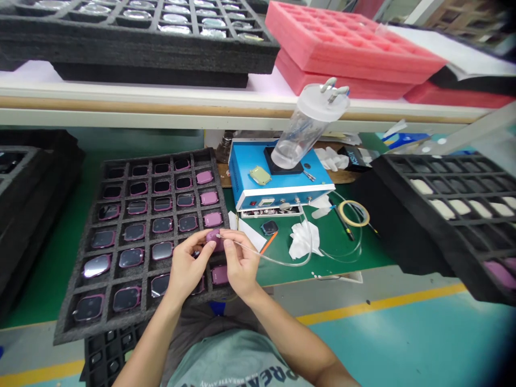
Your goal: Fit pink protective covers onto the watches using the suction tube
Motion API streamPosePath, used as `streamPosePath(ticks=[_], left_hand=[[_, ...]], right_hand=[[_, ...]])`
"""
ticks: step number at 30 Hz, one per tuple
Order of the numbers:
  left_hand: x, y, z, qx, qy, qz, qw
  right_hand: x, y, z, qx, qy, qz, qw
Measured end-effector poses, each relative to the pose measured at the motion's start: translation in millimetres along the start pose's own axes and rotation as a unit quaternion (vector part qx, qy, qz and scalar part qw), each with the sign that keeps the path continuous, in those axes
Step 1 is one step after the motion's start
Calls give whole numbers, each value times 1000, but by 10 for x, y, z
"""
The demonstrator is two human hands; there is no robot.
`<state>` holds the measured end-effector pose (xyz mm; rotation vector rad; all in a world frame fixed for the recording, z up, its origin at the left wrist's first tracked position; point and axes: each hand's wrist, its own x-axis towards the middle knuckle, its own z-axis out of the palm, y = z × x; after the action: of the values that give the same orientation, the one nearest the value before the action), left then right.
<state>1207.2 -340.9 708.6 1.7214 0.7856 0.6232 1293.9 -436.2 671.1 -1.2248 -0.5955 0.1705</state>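
Note:
Above the right side of a dark foam tray (76, 279), my left hand (189, 260) is closed on a small purple watch case (213, 236). My right hand (243, 264) pinches the tip of a clear thin tube (278, 262) at the case; whether the tip enters it I cannot tell. The tube curves back to the front of a blue machine (253, 161). In the tray's compartments lie several watches with dark screens (131, 257) and purple rims, and a right-hand column of pink-purple cases (213, 219). My fingers partly cover the held case.
A clear cylinder (296, 134) and an olive watch case (260, 175) stand on the machine. On the green bench lie a watch (269, 228), crumpled tissue (305, 239) and a tape roll (353, 213). A shelf edge (161, 115) crosses above; another foam tray (443, 183) is at right.

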Motion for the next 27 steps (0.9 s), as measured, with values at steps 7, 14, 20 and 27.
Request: streamPosePath(ticks=[7,14,20,27], left_hand=[[10,24,1,4,-1,-5,1000],[21,20,-2,5,-3,-6,1000],[-32,2,15,8,-3,0,1000],[277,195,-209,209,-52,117,970]], right_hand=[[8,18,3,-5,0,-5,1000],[5,21,-2,-3,-4,0,1000],[3,14,-9,-10,-6,-6,1000],[-83,14,-62,8,-14,-37,999]])
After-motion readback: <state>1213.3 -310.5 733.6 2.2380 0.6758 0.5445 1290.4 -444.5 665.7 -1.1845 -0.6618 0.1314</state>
